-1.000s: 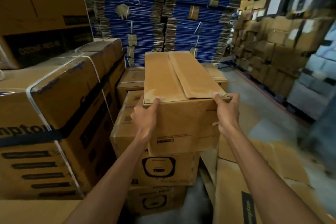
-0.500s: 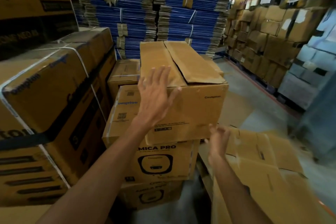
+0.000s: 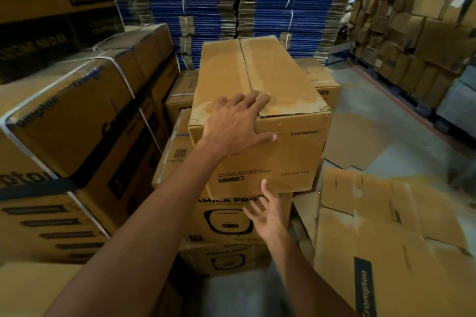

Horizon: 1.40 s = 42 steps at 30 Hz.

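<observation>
A plain brown cardboard box lies on top of a stack of printed cartons in the middle of the view. Its top flaps are folded shut, the right one slightly raised at the near edge. My left hand lies flat with spread fingers over the box's near top edge, thumb on the front face. My right hand is lower, fingers straight and spread, fingertips at the box's bottom front edge; it holds nothing.
Large strapped cartons stand stacked at the left. Flattened cartons lie at the right on the floor. Bundles of blue flat cardboard fill the back. Stacked boxes line the right wall beyond a concrete aisle.
Both hands let go of the box's near corners. My left hand came up onto the top edge with fingers spread. My right hand dropped, then rose to the bottom front edge.
</observation>
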Motion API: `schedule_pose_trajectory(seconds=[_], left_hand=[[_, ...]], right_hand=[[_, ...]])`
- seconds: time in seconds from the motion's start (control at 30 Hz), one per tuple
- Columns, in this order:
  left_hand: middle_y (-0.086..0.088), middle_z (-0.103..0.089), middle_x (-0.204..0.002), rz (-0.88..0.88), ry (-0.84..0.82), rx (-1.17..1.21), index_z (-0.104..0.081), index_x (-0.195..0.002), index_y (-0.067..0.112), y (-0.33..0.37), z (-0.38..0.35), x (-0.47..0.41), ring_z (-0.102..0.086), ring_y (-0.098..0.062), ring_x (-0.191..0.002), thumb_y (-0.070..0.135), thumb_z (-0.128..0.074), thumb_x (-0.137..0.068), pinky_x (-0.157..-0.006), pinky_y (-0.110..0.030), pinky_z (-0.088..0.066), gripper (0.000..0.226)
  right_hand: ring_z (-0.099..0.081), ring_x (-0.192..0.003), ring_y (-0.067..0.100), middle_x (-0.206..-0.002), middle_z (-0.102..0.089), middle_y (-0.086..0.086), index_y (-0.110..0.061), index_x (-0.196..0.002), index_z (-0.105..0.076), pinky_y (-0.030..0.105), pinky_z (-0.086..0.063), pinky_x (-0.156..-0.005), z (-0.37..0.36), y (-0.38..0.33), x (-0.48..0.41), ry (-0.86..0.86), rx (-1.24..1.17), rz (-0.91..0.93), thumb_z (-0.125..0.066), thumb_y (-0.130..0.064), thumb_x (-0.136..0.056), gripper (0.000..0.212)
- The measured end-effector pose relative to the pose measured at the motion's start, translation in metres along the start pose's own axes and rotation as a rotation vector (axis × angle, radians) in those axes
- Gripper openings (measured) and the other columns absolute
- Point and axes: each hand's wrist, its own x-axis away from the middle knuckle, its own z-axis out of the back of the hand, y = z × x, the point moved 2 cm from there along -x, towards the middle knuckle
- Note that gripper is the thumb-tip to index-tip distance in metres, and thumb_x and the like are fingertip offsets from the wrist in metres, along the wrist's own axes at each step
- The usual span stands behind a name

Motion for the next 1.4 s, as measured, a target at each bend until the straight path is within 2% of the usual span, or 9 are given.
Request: schedule_pose_trajectory(seconds=[0.23,0.4,0.53,0.67,0.77,0.9,1.03,1.17,1.4], left_hand=[[0.001,-0.023,-0.168,-0.032,-0.026,-0.024,-0.011,-0.162,0.034,0.001,0.003,0.001,-0.028,-0.025,-0.152,0.084,-0.035,-0.089,-0.122,-0.049,-0.028,0.092],[0.002,-0.027,-0.167,-0.049,-0.043,0.0,-0.014,-0.162,0.036,-0.002,0.013,-0.005,-0.032,-0.025,-0.15,0.083,-0.036,-0.089,-0.118,-0.047,-0.033,0.089],[0.003,-0.032,-0.165,-0.026,-0.044,0.087,-0.016,-0.161,0.039,0.0,0.033,-0.022,-0.042,-0.027,-0.143,0.078,-0.047,-0.089,-0.113,-0.048,-0.037,0.088],[-0.002,-0.057,-0.145,0.035,0.076,0.273,-0.025,-0.16,0.036,-0.008,0.057,-0.03,-0.056,-0.027,-0.125,0.072,-0.058,-0.087,-0.104,-0.043,-0.043,0.087],[-0.003,-0.062,-0.138,0.123,0.167,0.407,-0.027,-0.158,0.04,-0.014,0.068,-0.029,-0.056,-0.027,-0.124,0.072,-0.062,-0.085,-0.103,-0.042,-0.044,0.088],[0.003,-0.063,-0.135,0.249,0.276,0.883,-0.036,-0.155,0.042,-0.028,0.052,-0.017,-0.06,-0.018,-0.121,0.067,-0.072,-0.08,-0.105,-0.045,-0.05,0.087],[0.023,-0.068,-0.109,0.372,0.414,1.372,-0.057,-0.135,0.036,-0.023,0.012,0.003,-0.068,0.009,-0.093,0.048,-0.079,-0.083,-0.085,-0.027,-0.061,0.057],[0.011,-0.075,-0.111,0.562,0.522,1.712,-0.065,-0.129,0.027,0.001,-0.028,0.014,-0.072,-0.005,-0.099,0.047,-0.078,-0.083,-0.089,-0.04,-0.061,0.052],[0.006,-0.071,-0.123,0.877,0.646,2.137,-0.061,-0.136,0.027,0.03,-0.055,0.031,-0.069,-0.012,-0.108,0.028,-0.076,-0.09,-0.086,-0.032,-0.058,0.048]], right_hand=[[-0.025,-0.148,0.044,-0.159,-0.027,0.018,-0.033,-0.129,-0.041,0.065,-0.032,-0.114,-0.011,0.003,0.004,-0.086,-0.183,0.004,-0.079,-0.027,-0.08,0.062],[-0.05,-0.13,0.039,-0.145,-0.05,0.018,-0.033,-0.131,-0.04,0.068,-0.029,-0.114,-0.014,-0.001,0.005,-0.108,-0.227,0.067,-0.076,-0.025,-0.085,0.059],[-0.061,-0.119,0.033,-0.134,-0.062,0.015,-0.032,-0.12,-0.045,0.059,-0.044,-0.107,-0.025,-0.023,0.011,-0.05,-0.277,0.214,-0.074,-0.024,-0.09,0.043],[-0.059,-0.116,0.025,-0.134,-0.058,0.007,-0.03,-0.144,-0.032,0.039,-0.053,-0.079,-0.037,-0.066,0.021,0.06,-0.206,0.396,-0.076,-0.022,-0.087,0.073],[-0.061,-0.118,0.023,-0.139,-0.058,0.003,-0.03,-0.15,-0.029,0.053,-0.054,-0.094,-0.054,-0.103,0.033,-0.005,-0.234,0.582,-0.081,-0.016,-0.077,0.091],[-0.066,-0.112,0.017,-0.127,-0.064,-0.004,-0.026,-0.136,-0.04,0.039,-0.06,-0.083,-0.07,-0.154,0.055,0.002,-0.007,0.856,-0.08,-0.007,-0.08,0.071],[-0.066,-0.097,-0.002,-0.118,-0.06,-0.015,-0.037,-0.127,-0.04,0.029,-0.056,-0.077,-0.095,-0.206,0.088,0.049,0.422,1.092,-0.08,-0.005,-0.079,0.07],[-0.059,-0.111,0.019,-0.113,-0.056,-0.019,-0.044,-0.119,-0.04,0.057,-0.053,-0.091,-0.14,-0.242,0.11,0.124,0.918,1.173,-0.082,-0.018,-0.079,0.064],[-0.046,-0.128,0.026,-0.131,-0.052,-0.006,-0.047,-0.124,-0.04,0.059,-0.041,-0.104,-0.195,-0.232,0.107,0.106,1.413,1.26,-0.086,-0.029,-0.074,0.07]])
